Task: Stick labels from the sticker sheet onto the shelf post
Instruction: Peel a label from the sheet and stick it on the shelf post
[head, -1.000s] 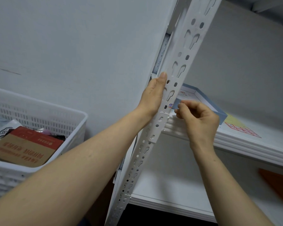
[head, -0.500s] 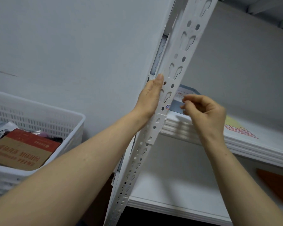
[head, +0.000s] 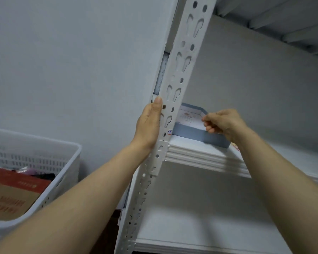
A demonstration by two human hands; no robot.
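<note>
- My left hand (head: pixel 149 123) grips the shelf post (head: pixel 186 74). My thumb (head: pixel 157 107) lies straight and flat up the post's front face. My other fingers go round behind the post's left edge, where they are hidden.
- A small label (head: pixel 169 132) with blue and red marks is stuck on the post's right edge. It sits just below and right of the heel of my left thumb, close to it but not under it.
- My right hand (head: pixel 226 123) is well apart from the post, off to the right of my left hand. Its fingers are curled in, with the thumb and forefinger tips (head: pixel 206 119) drawn together. I cannot tell whether they pinch anything.
- Those fingertips hang over the near right wall of an open blue box (head: pixel 195 133). The box lies between my two hands, on the shelf (head: pixel 200 153) below them.
- A white sheet (head: pixel 188 117) with small printed marks lies in the box, just left of my right fingertips. I cannot tell if it is the sticker sheet.
- Far down and left of my left hand stands a white basket (head: pixel 70 149) holding a red and brown box (head: pixel 17 191).
</note>
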